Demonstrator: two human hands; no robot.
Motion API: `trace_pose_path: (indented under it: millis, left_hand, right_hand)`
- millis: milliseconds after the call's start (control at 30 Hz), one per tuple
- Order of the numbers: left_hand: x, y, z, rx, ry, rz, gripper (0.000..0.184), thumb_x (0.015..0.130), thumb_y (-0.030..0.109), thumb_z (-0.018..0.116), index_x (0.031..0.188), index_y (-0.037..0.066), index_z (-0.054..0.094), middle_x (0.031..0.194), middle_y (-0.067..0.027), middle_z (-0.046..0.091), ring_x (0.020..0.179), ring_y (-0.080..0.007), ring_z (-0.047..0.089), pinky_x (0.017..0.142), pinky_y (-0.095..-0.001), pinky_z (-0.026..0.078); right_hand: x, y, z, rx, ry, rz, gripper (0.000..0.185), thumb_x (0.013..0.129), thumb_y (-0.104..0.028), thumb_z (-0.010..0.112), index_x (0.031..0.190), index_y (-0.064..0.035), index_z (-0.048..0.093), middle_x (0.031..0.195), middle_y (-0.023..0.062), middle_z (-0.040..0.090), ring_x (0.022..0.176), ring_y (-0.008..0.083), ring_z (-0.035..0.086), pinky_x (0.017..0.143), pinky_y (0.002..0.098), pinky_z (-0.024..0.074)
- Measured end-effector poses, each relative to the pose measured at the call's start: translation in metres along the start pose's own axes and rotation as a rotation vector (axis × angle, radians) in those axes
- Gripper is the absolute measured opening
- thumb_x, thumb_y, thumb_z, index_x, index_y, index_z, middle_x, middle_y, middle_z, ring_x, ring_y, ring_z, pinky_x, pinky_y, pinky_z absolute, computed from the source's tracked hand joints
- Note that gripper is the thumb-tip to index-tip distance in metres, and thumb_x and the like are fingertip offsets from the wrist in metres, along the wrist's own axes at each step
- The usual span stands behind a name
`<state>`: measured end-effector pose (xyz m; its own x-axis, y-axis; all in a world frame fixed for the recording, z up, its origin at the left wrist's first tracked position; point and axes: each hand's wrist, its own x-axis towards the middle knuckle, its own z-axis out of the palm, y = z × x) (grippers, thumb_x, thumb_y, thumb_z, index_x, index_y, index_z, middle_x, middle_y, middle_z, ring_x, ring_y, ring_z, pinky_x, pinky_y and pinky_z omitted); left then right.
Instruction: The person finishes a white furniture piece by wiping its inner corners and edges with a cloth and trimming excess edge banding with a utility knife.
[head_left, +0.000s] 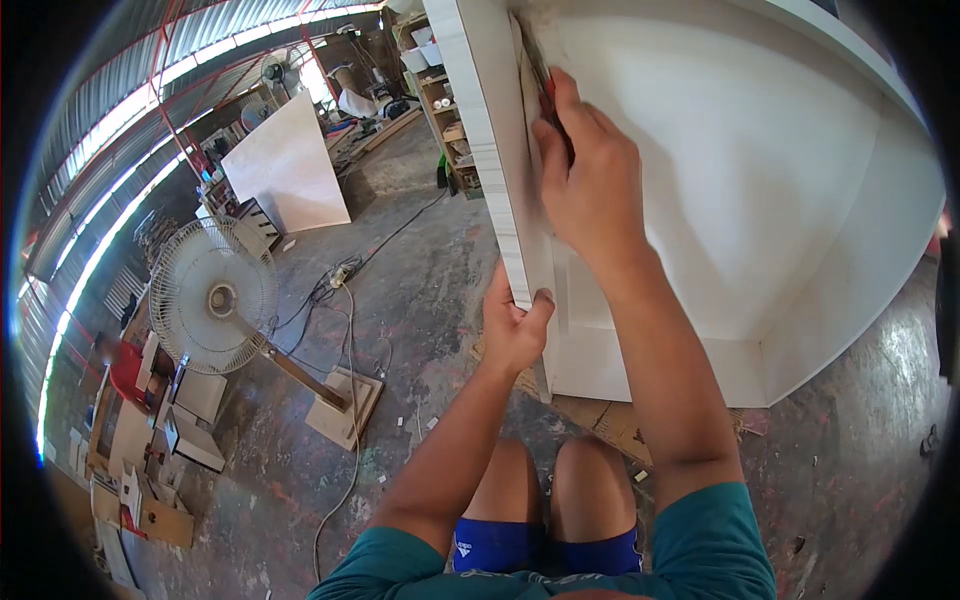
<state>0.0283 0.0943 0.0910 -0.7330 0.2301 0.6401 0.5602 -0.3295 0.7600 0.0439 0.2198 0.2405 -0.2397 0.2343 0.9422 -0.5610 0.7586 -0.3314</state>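
My right hand [598, 185] is closed around a slim hand tool [547, 88] with a red and dark handle; its exact kind is unclear. Its narrow dark end points up along the inner corner of a white cabinet [720, 180], beside a vertical panel. A thin pale strip [526, 80] stands along that same corner. Lower down, my left hand [517, 325] grips the bottom end of a white panel with a grained front edge [490, 160]. The thumb lies on the inner side, and the fingers wrap round the outer side, partly hidden.
A pedestal fan [215, 295] stands on the concrete floor at left, with cables [340, 275] running past it. Cardboard [600, 420] lies under the cabinet. Farther back are a leaning board [287, 170], shelves [445, 100] and a person in red [127, 372] near stacked panels.
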Motion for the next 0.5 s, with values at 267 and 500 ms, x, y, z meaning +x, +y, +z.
trace_pose_path:
  millis: [267,500]
  left_hand:
    - [0.004,0.0,-0.002,-0.045,-0.012,-0.001,0.055,0.083,-0.01,0.049,0.138,-0.002,0.045,0.118,-0.0036,0.058,0.104,-0.009,0.054,0.092,-0.0247,0.042]
    - [0.002,0.003,0.0,-0.01,-0.009,-0.034,0.061,0.082,-0.009,0.049,0.142,-0.002,0.042,0.122,-0.0044,0.057,0.106,-0.0093,0.054,0.093,-0.0241,0.042]
  right_hand:
    - [-0.077,0.026,0.014,0.043,0.012,0.017,0.051,0.089,0.0,0.062,0.139,-0.0035,0.051,0.095,0.0185,0.067,0.081,0.038,0.067,0.071,0.0425,0.053]
    - [0.005,0.013,0.003,0.013,-0.005,-0.059,0.051,0.088,-0.004,0.062,0.138,-0.0037,0.049,0.09,0.0165,0.065,0.078,0.0394,0.066,0.066,0.0479,0.0518]
